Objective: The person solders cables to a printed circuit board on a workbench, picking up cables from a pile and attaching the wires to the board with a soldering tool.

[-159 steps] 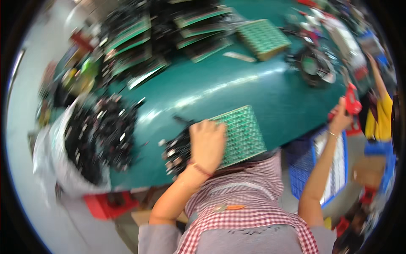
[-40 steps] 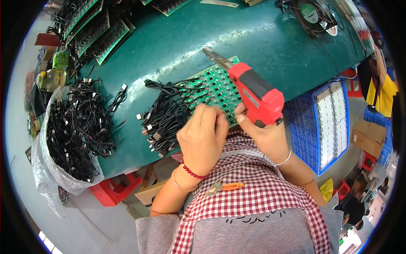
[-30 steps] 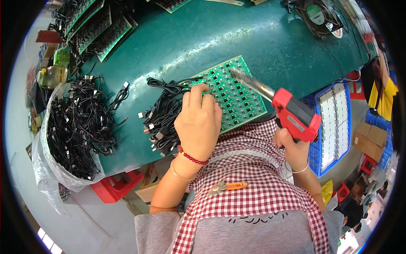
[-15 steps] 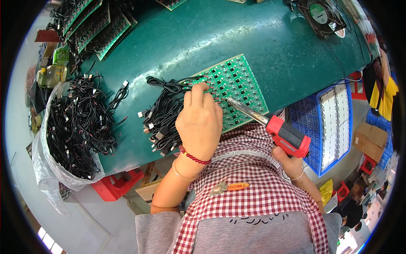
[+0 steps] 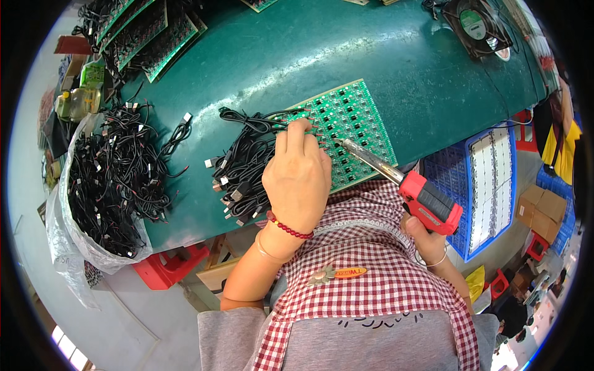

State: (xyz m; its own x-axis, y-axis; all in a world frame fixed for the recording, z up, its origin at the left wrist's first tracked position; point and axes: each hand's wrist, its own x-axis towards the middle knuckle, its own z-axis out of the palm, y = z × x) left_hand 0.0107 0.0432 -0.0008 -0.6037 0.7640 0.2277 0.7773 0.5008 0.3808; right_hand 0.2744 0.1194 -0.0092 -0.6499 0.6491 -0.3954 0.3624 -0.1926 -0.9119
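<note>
A green circuit board panel point(image 5: 362, 117) with rows of small parts lies on the table before me. My left hand point(image 5: 298, 176) is closed at its left edge in a pinch on a thin cable; red wire ends show by the fingers, though the fingertips are partly hidden. Black USB cables point(image 5: 244, 176) lie bunched left of that hand, several running to the board. My right hand point(image 5: 426, 240) grips a soldering gun point(image 5: 432, 203) with a red and black body. Its metal tip is over the board, just right of my left fingers; whether it touches is unclear.
A plastic bag point(image 5: 133, 260) full of black cables sits at the left table edge. Stacked circuit boards point(image 5: 176, 46) are at the far left. A fan point(image 5: 473, 25) stands at the far right. Right of me is a blue crate point(image 5: 470, 250), and a red stool point(image 5: 164, 272) is below the table.
The view has shifted slightly, so board, cables and both hands appear a little further right. The left hand keeps its pinch, and the soldering gun's tip stays over the board.
</note>
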